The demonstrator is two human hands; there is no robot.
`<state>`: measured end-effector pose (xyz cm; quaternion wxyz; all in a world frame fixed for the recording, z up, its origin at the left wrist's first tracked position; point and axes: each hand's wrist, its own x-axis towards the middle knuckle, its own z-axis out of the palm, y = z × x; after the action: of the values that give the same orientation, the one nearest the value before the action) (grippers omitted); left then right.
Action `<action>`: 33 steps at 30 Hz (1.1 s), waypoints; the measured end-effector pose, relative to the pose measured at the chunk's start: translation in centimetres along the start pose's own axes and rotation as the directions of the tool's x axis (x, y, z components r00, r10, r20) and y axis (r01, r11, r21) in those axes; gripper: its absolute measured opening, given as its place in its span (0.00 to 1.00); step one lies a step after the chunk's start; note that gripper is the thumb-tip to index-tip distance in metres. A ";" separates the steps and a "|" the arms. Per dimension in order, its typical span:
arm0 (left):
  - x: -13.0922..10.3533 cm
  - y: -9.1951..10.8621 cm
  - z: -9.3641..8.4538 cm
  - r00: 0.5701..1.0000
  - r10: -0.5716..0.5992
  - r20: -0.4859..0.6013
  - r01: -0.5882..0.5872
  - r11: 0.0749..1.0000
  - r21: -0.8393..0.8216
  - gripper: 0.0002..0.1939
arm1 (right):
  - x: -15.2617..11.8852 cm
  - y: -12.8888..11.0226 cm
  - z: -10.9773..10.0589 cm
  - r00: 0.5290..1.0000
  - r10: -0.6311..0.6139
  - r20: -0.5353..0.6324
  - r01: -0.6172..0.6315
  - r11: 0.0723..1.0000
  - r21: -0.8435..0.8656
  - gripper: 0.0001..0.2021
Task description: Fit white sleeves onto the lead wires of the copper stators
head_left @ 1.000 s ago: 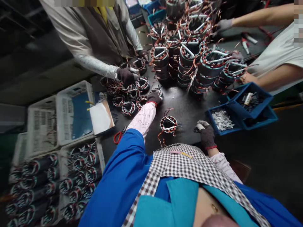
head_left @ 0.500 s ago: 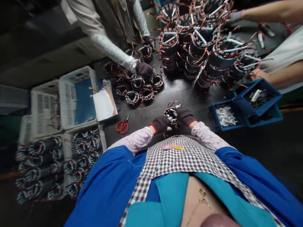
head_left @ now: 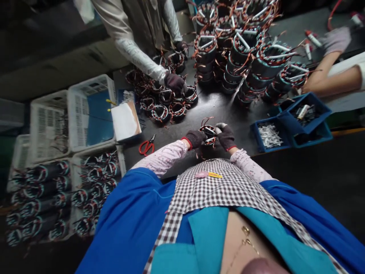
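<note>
A small motor stator (head_left: 210,141), a dark ring with copper windings and white strips inside, stands on the dark table in front of me. My left hand (head_left: 195,139), in a dark glove with a red cuff, grips its left side, fingertips at the inner rim. My right hand (head_left: 226,136), gloved alike with pale fingertips, is closed at the right rim; the far side of its fingers is hidden. Copper-coloured leads rise from the back of the ring. Red-handled scissors (head_left: 146,147) lie to the left of my left hand.
Tall stacks of stators (head_left: 248,53) stand at the back right. A co-worker's gloved hand (head_left: 174,83) is among smaller stators; another person's hand (head_left: 337,40) is at far right. Blue bins (head_left: 270,136) hold small white parts and dark pieces. White crates (head_left: 92,146) stand left.
My right hand has shifted slightly outward, and more of the ring shows. At the far right, the other person's arm has drawn back from the stacks toward the tools.
</note>
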<state>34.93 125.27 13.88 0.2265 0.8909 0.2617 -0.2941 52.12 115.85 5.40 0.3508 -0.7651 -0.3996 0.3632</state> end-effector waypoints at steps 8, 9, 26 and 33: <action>-2.3 -0.4 0.9 0.988 -0.143 -0.057 0.142 0.990 -0.025 0.21 | 0.1 -2.0 0.1 0.992 -0.031 0.121 0.053 0.982 -0.183 0.14; -2.5 -0.5 0.9 0.987 -0.152 -0.049 0.151 0.988 -0.014 0.23 | 0.1 -1.8 0.2 0.993 -0.034 0.111 0.053 0.983 -0.173 0.14; -1.2 -3.2 -0.3 0.951 -0.282 -0.130 0.102 0.679 -0.727 0.13 | -0.9 -0.8 1.8 0.999 -0.031 0.031 0.031 1.000 0.006 0.12; -3.1 -2.1 2.4 0.924 -0.370 -0.092 0.118 0.507 -0.854 0.10 | -2.2 -0.5 -1.2 0.985 -0.050 0.166 -0.026 0.906 0.423 0.10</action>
<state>30.52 124.51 13.61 0.5417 0.6581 0.5213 -0.0420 52.03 113.85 7.00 0.4748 -0.6338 -0.3448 0.5040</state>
